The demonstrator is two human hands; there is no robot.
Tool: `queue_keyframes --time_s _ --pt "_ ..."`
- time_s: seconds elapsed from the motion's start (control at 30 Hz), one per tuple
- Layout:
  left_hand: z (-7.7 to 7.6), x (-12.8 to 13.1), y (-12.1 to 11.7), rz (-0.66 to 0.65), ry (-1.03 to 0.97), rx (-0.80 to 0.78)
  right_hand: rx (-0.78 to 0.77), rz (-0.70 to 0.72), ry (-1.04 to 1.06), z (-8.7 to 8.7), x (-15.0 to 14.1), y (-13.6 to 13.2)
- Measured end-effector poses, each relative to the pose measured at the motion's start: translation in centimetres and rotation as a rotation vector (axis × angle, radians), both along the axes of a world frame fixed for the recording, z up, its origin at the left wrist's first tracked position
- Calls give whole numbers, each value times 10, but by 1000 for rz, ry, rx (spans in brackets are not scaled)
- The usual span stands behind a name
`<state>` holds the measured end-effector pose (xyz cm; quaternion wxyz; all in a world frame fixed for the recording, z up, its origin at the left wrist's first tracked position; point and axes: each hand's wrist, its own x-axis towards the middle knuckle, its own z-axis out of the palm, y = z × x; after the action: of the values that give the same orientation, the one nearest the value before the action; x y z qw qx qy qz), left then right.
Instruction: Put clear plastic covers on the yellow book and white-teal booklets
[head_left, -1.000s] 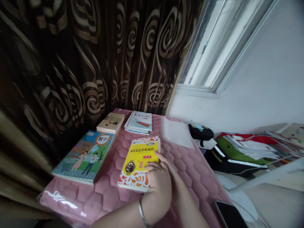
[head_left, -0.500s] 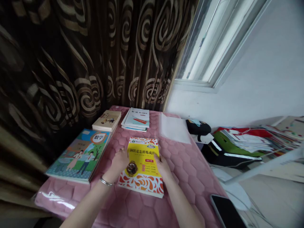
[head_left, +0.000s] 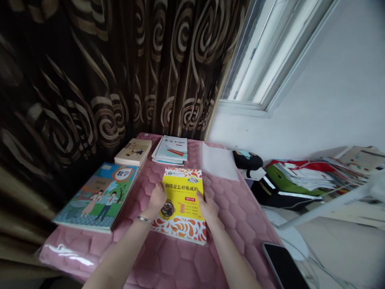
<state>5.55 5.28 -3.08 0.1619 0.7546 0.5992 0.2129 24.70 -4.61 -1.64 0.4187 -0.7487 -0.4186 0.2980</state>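
A yellow book (head_left: 182,200) with orange-and-white patterned ends lies in front of me on the pink quilted table cover (head_left: 192,265). My left hand (head_left: 158,198), with a silver bangle at the wrist, grips the book's left edge. On the opposite edge my right hand (head_left: 207,206) has hold of it, thumb on the cover. The fingers beneath the edges are partly hidden. To the left is a blue textbook (head_left: 96,196) on top of a stack. Behind that sit small tan books (head_left: 134,151), and beside them a pile of white-and-blue workbooks (head_left: 171,148).
A clear plastic sheet (head_left: 219,160) lies at the back right. Near the right edge rests a phone (head_left: 284,265). Beyond the table are a black pouch (head_left: 248,160), a green-and-black bag (head_left: 282,188) and piled papers (head_left: 309,176). A patterned curtain (head_left: 120,80) hangs behind the table.
My left hand has moved from the book's right side to its left edge. The book has turned to lie straighter, and both hands now grip its sides.
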Motion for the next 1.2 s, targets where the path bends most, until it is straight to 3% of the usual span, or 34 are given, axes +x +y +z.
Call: queue_keyframes --time_s 0.1,0.17,0.4,0.6,0.7,0.97,1.07,1.2 --pt "-4 3 -2 55 38 45 -125 59 -308 3 6 3" --pt "-6 2 -3 50 71 81 -175 88 -389 3 8 3" --pt "-4 0 -9 4 181 150 -199 67 -425 1 6 4" --pt "12 1 -27 55 384 234 -182 60 -464 -1 3 7" --pt "19 5 -30 -26 425 251 -150 59 -448 -4 3 8" --pt "13 64 -15 -385 277 77 -20 15 -324 -22 4 9" --pt "9 69 -2 -411 252 78 -3 13 -286 -25 5 9" --pt "10 46 19 -330 273 35 6 19 -300 -23 6 9"
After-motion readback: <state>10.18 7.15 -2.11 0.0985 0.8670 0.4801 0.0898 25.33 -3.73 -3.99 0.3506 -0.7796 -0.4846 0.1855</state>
